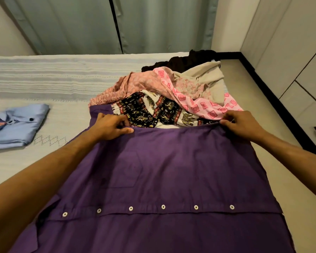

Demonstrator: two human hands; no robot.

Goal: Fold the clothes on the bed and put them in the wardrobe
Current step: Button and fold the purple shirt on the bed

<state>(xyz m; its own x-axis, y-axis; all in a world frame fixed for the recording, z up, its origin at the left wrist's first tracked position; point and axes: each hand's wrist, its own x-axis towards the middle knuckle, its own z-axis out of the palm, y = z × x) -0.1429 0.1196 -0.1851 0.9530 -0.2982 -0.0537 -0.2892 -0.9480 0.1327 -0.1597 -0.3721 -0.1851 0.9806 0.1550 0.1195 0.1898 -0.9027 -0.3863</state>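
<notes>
A purple button-up shirt (pixel 162 179) lies spread on the bed (pixel 62 79), its row of white buttons running across near me. My left hand (pixel 111 126) pinches the shirt's far edge on the left side. My right hand (pixel 241 125) pinches the same edge on the right. Just beyond that edge sits a heap of unfolded clothes (pixel 171 92): an elephant-print piece, pink patterned fabrics, a beige garment and a dark one at the back. A folded light-blue shirt (pixel 16 125) rests on the bed at the left.
Grey-green curtains (pixel 117 24) hang behind the bed. Pale wardrobe panels (pixel 290 52) stand along the right, past the bed's dark frame (pixel 274 99). A strip of floor (pixel 259 106) runs between bed and wardrobe.
</notes>
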